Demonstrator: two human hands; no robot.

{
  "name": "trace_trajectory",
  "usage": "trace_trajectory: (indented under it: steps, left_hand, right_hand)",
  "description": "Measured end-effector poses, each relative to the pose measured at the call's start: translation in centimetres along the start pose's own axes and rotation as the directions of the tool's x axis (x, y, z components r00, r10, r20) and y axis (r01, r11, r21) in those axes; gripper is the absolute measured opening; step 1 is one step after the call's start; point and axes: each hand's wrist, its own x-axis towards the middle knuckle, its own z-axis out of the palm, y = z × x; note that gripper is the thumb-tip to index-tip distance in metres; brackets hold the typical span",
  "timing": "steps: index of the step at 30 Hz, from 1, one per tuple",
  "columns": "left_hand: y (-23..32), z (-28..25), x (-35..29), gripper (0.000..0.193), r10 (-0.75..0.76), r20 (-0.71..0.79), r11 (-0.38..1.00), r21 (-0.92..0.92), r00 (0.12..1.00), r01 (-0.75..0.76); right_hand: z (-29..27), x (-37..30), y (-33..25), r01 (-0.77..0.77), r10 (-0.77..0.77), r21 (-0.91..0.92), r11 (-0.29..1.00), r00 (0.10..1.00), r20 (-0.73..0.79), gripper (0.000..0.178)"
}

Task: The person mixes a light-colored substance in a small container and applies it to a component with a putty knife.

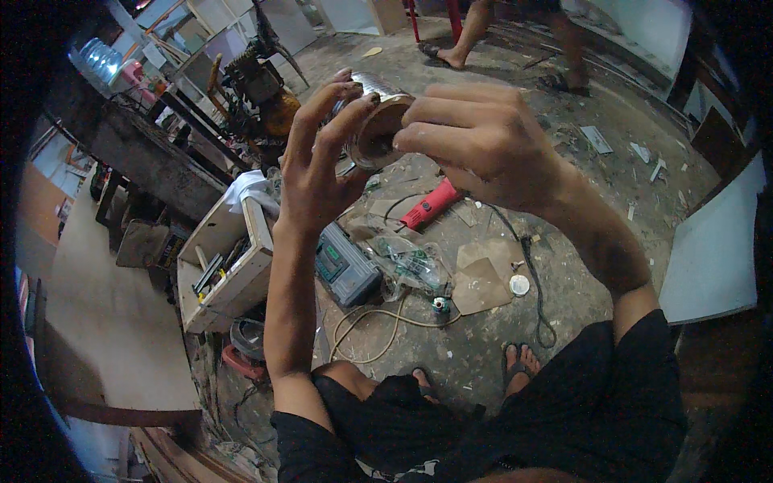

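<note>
while the left hand (310,169) grasps a shiny silver, hollow cylinder (381,125) above the grey, debris-strewn floor (592,274), apparently to present its open end, the right hand (491,145) bends its fingers there (how firm their grip, i cannot tell).

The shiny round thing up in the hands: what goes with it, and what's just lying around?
In hand:
shiny round thing
left hand, fingers along its side
right hand, fingers at its open end

Lying about, it seems, as no hand touches them:
red power tool
grey case
plastic bag
white disc
</note>
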Motion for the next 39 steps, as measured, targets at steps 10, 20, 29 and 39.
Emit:
trace_trajectory:
  steps: [10,20,29,39]
  left_hand:
    - [-0.2,0.0,-0.4,0.068,0.015,0.014,0.997,0.071,1.000,-0.016]
    - [-0.2,1.0,-0.8,0.070,0.001,-0.057,1.000,0.013,0.998,0.000]
    - [0.1,1.9,-0.7,0.068,0.016,-0.097,0.999,0.035,0.995,-0.013]
    - [-0.2,2.1,-1.7,0.073,-0.062,-0.068,0.994,0.083,0.996,0.068]
  right_hand:
    - [-0.6,0.0,0.2,-0.043,0.052,0.096,0.994,0.995,-0.085,0.011]
    - [0.3,-0.2,0.9,-0.065,0.065,0.002,0.998,0.989,-0.133,0.015]
    - [1.4,-0.7,0.8,-0.083,0.084,0.021,0.996,0.993,-0.080,0.019]
    - [0.8,-1.0,1.4,-0.234,0.259,0.180,0.955,0.957,-0.128,0.021]
